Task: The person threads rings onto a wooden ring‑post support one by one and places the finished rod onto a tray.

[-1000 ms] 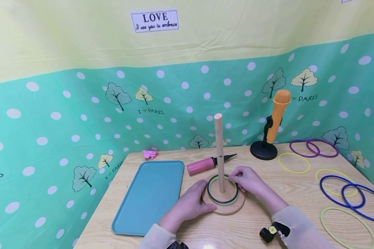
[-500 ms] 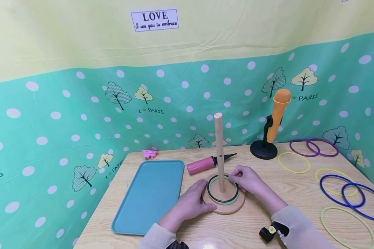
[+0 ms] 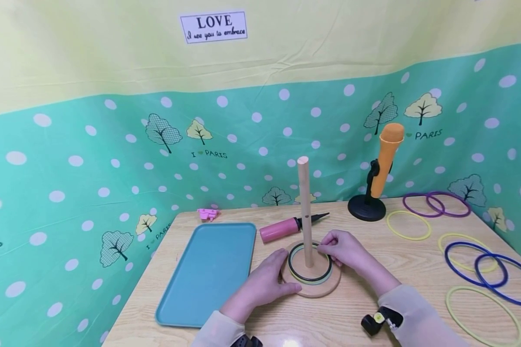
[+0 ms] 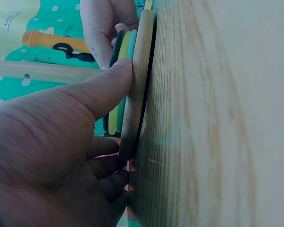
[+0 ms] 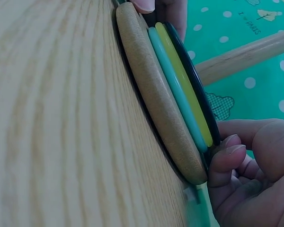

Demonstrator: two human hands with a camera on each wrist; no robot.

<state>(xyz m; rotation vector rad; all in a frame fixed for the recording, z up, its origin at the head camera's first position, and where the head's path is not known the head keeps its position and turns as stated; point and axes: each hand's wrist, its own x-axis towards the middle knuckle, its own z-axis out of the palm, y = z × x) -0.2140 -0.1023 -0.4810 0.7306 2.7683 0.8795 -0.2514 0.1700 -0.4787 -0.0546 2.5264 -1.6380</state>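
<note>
A wooden post [image 3: 305, 202] rises from a round wooden base [image 3: 312, 291] on the table. Stacked around its foot lie a black ring [image 5: 195, 75], a yellow ring [image 5: 183, 78] and a teal ring [image 5: 172, 87], black on top. My left hand [image 3: 265, 284] grips the base at its left side, thumb at the front edge by the rings, other fingers spread along the rim. At the far right of the stack, my right hand [image 3: 345, 249] pinches the black ring's edge between thumb and index finger. The other right fingers are curled below it.
A blue tray [image 3: 206, 274] lies left of the base, a pink hand pump [image 3: 280, 231] behind it. Farther back stand an orange microphone [image 3: 386, 159] on a black stand and a small pink toy [image 3: 208, 214]. Purple [image 3: 417, 215], yellow [image 3: 410, 238] and blue rings [image 3: 503, 294] lie to the right.
</note>
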